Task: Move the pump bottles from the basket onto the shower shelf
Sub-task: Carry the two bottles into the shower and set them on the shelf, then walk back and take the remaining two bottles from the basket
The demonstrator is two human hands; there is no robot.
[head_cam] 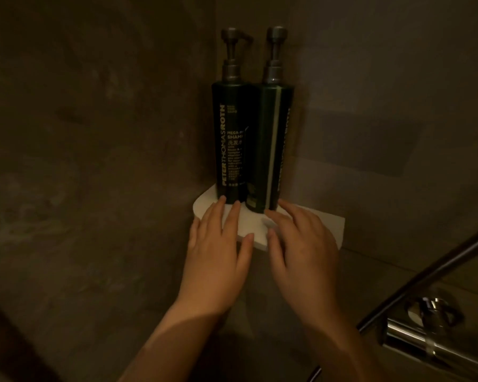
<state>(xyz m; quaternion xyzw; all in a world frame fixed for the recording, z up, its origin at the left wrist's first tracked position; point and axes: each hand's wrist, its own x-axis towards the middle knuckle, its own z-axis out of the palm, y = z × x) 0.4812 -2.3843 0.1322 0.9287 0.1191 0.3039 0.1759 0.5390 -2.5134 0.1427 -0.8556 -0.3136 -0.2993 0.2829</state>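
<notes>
Two dark green pump bottles stand upright side by side on a white corner shower shelf [250, 227]. The left bottle [229, 139] shows a white printed label; the right bottle [273, 144] has a pale vertical stripe. Both have grey pump heads. My left hand [218, 249] lies flat with fingers spread, fingertips touching the shelf just in front of the left bottle. My right hand [301, 244] is also spread, fingertips near the base of the right bottle. Neither hand holds anything. No basket is in view.
Dark stone walls meet in the corner behind the shelf. A chrome shower mixer with a knob [428, 321] and a slanted metal rail [431, 274] sit at the lower right, close to my right forearm.
</notes>
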